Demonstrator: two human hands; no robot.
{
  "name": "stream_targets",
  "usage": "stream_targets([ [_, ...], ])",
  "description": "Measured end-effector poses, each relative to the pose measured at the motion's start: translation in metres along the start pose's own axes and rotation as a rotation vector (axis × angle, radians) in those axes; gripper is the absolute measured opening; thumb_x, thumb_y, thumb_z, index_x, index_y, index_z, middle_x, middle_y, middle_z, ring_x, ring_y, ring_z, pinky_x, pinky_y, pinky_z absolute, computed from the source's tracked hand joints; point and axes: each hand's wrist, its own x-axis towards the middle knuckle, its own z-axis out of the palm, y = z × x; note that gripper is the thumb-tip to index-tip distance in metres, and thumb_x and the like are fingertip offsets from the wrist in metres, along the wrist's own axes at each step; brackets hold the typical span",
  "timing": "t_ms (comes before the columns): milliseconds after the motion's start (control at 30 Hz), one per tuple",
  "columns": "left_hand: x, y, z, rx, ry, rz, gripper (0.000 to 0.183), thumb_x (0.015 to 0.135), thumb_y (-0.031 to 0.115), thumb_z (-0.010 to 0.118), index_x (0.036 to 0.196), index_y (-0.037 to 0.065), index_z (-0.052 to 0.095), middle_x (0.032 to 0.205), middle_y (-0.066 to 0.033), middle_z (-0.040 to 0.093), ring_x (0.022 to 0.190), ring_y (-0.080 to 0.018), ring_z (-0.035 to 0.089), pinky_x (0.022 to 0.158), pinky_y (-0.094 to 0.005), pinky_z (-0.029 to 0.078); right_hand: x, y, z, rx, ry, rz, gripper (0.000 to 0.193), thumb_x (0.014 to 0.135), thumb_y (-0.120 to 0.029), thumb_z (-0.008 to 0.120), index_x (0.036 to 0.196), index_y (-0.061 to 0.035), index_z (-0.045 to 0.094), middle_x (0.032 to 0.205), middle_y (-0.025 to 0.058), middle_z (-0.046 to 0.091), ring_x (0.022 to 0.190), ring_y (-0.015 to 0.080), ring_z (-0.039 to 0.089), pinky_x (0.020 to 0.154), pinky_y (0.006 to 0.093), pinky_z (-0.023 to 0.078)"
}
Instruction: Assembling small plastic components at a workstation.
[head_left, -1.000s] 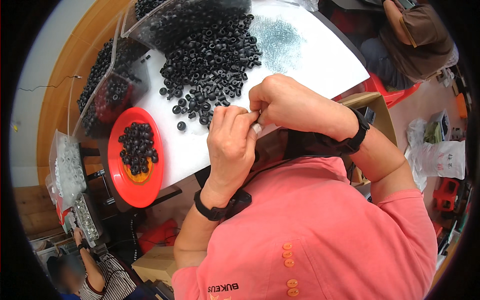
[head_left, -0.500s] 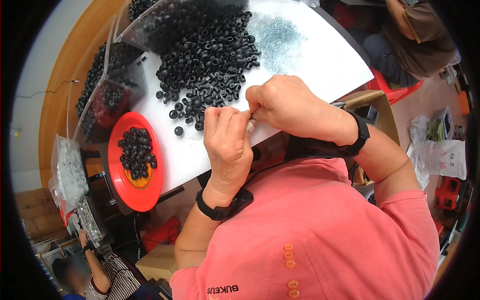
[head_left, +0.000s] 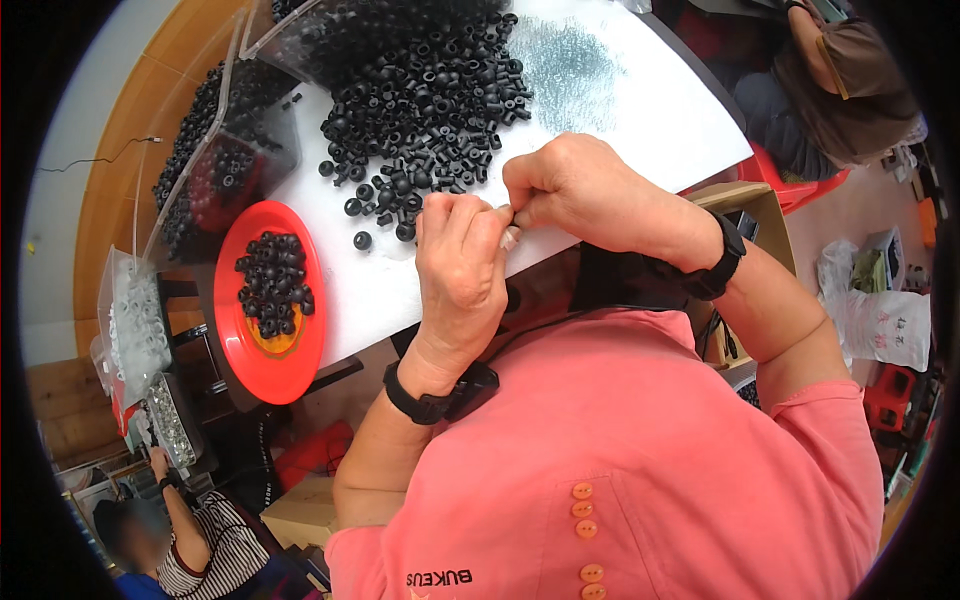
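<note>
Black parts heaped on white-covered table, just beyond the hands. Person in pink shirt at near edge. Cardboard box right of the right forearm; red stool past it, co-worker in brown seated there. Second co-worker, striped shirt, lower left; tray of shiny pieces near that person. White plastic bag far right.

Left hand and right hand: both closed, fingertips pinched together; cannot tell what is between them.

Parts small, matte-looking; some rounded with a hole, others short and tubular. Loose ones at heap's near side, a cluster on red plate, more in clear bin behind it.

Hands at table's near edge. Bare white strip between plate and left hand; wider bare area right of heap, with blue-grey mottled patch. Plate overhangs table's left edge.
</note>
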Motion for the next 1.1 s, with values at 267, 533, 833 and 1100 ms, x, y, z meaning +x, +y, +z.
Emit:
stream_targets([
  [267, 0.004, 0.003, 0.001, 0.122, 0.031, 0.052, 0.02, 0.076, -0.008, 0.069, 0.093, 0.002, 0.063, 0.087, -0.0081, 0.057, 0.093, -0.0312, 0.052, 0.08, -0.0411, 0.042, 0.008, 0.003, -0.002, -0.043, -0.035, -0.034, 0.008, 0.075, -0.01, 0.069, 0.076, -0.0018, 0.068, 0.069, 0.0168, 0.066, 0.068, 0.0342, 0.065, 0.063, 0.0423, 0.048],
  [533, 0.005, -0.009, 0.002, 0.131, 0.029, 0.122, 0.023, 0.069, -0.009, 0.061, 0.09, 0.0, 0.061, 0.09, -0.0121, 0.056, 0.095, -0.0328, 0.056, 0.082, -0.0432, 0.04, 0.018, -0.007, -0.002, -0.085, -0.042, -0.018, 0.01, 0.075, -0.011, 0.065, 0.073, -0.0008, 0.065, 0.069, 0.0189, 0.064, 0.068, 0.0372, 0.063, 0.062, 0.0446, 0.047],
  [833, -0.003, -0.001, 0.0, 0.087, 0.067, 0.05, 0.024, 0.072, -0.006, 0.07, 0.094, 0.004, 0.066, 0.089, -0.0075, 0.058, 0.097, -0.0302, 0.055, 0.084, -0.0423, 0.039, 0.001, -0.004, 0.005, -0.12, 0.033, -0.063, 0.011, 0.075, -0.015, 0.068, 0.073, -0.0035, 0.068, 0.07, 0.0171, 0.067, 0.069, 0.0376, 0.066, 0.063, 0.0469, 0.051],
  [1100, -0.002, 0.006, 0.0, 0.148, 0.075, 0.01, 0.023, 0.073, -0.006, 0.069, 0.093, 0.005, 0.066, 0.089, -0.0065, 0.058, 0.096, -0.0295, 0.054, 0.082, -0.0421, 0.039, 0.007, 0.002, 0.004, -0.103, 0.041, -0.073, 0.011, 0.073, -0.014, 0.073, 0.074, -0.0043, 0.067, 0.07, 0.0153, 0.067, 0.07, 0.0363, 0.065, 0.063, 0.0443, 0.05],
])
